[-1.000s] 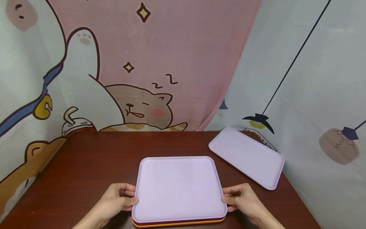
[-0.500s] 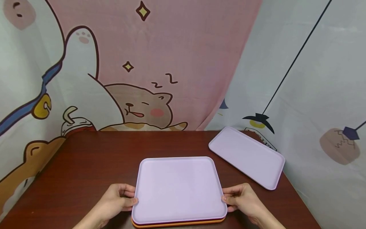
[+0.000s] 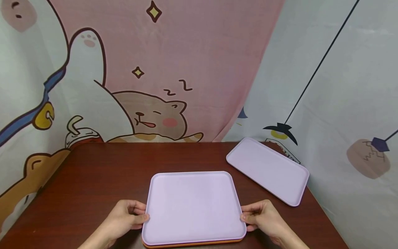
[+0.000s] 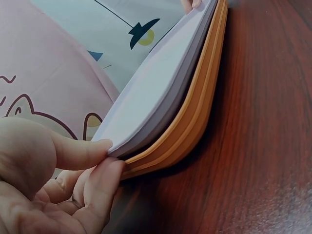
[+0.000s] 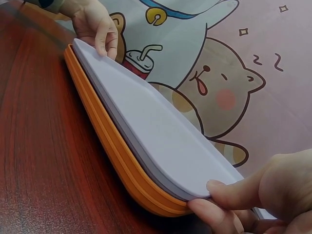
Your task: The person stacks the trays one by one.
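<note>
A rectangular lavender tray (image 3: pixel 192 207) lies over orange trays (image 4: pixel 210 73) near the table's front edge. My left hand (image 3: pixel 122 219) pinches its left edge, the thumb on the rim and the other fingers lower down at the side. On the opposite edge my right hand (image 3: pixel 264 219) grips it the same way. Both wrist views show a narrow dark gap between lavender and orange at the near side. From the head view only a thin orange strip shows below the lavender rim. The fingertips under the rim are partly hidden.
A longer, narrower lavender tray (image 3: pixel 268 171) lies slanted at the table's right rear. The dark brown wooden table (image 3: pixel 102 173) meets a cartoon-printed curtain (image 3: pixel 186 69) behind and along both sides.
The dark gap between the lavender tray and the orange below has narrowed at the front, and the tray sits slightly lower in the head view. Both hands keep their hold.
</note>
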A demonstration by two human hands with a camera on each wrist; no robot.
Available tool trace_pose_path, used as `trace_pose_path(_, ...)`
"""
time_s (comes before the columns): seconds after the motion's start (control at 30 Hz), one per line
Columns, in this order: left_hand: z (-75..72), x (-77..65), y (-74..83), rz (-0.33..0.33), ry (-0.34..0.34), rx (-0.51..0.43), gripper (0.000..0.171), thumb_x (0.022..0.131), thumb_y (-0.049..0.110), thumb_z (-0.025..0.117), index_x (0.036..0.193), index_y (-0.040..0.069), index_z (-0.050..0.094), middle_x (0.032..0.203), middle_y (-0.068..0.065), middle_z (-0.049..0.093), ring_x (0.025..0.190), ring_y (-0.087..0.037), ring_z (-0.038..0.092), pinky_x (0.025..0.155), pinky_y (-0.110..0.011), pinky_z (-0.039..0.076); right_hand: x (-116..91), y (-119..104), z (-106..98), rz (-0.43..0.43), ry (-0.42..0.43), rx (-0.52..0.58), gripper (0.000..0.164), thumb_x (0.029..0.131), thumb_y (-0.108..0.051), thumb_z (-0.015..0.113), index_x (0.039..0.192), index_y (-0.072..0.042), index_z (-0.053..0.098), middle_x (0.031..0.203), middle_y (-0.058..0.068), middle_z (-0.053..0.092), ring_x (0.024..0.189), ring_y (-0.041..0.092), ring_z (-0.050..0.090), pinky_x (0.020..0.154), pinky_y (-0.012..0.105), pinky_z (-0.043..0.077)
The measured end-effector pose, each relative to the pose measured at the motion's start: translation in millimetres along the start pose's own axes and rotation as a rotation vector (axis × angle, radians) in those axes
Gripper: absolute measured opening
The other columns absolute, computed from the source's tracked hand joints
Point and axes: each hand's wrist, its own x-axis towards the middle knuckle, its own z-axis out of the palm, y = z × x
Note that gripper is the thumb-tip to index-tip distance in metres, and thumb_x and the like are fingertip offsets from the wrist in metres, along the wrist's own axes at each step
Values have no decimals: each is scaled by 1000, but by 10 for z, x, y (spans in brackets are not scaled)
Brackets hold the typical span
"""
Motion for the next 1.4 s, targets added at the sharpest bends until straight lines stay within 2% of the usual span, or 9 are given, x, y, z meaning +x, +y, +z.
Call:
trace_pose_path(0.6, -55, 21, -29, 14, -17, 26, 28, 89, 1, 81, 111, -13, 68, 93, -10, 70, 87, -24, 70, 72, -39, 64, 9, 4, -9, -29, -10, -5, 37, 90, 1, 81, 119, 21, 68, 96, 20, 75, 83, 17, 72, 68, 39, 65)
trace_pose_path(0.9, -132, 107, 77, 27, -12, 56, 29, 93, 6, 80, 112, -12, 71, 97, -13, 73, 89, -28, 71, 75, -43, 64, -20, -16, -72, 25, -6, 13, 47, 91, -1, 80, 129, 20, 62, 100, 14, 71, 88, 20, 73, 71, 40, 65)
trace_pose_path(1.03, -157, 223, 226, 29, 45, 86, 26, 93, 6, 79, 113, -10, 73, 99, -14, 75, 89, -27, 72, 75, -43, 64, -32, -59, -164, 15, 23, 20, 53, 92, -1, 79, 134, 22, 56, 107, 17, 70, 91, 21, 73, 74, 43, 65)
trace_pose_path(1.17, -110, 419, 451, 60, 90, 129, 26, 91, 5, 81, 113, -9, 75, 97, -13, 76, 88, -24, 72, 74, -42, 64, -44, -118, -301, 1, 97, 3, 56, 94, -3, 78, 138, 22, 53, 115, 23, 68, 96, 24, 74, 78, 45, 64)
trace_pose_path(1.27, -24, 621, 638, 103, 85, 179, 28, 89, 5, 82, 113, -8, 75, 95, -11, 75, 86, -23, 71, 74, -38, 64, -50, -173, -432, 9, 199, -30, 55, 95, -3, 77, 138, 22, 53, 117, 25, 69, 99, 27, 74, 80, 44, 64)
trace_pose_path(1.4, 153, 963, 849, 139, 53, 246, 26, 90, 9, 83, 112, -4, 77, 94, -8, 75, 83, -27, 71, 71, -34, 61, -50, -214, -685, 19, 340, -57, 54, 95, 0, 77, 139, 21, 54, 116, 22, 72, 98, 25, 75, 82, 42, 64)
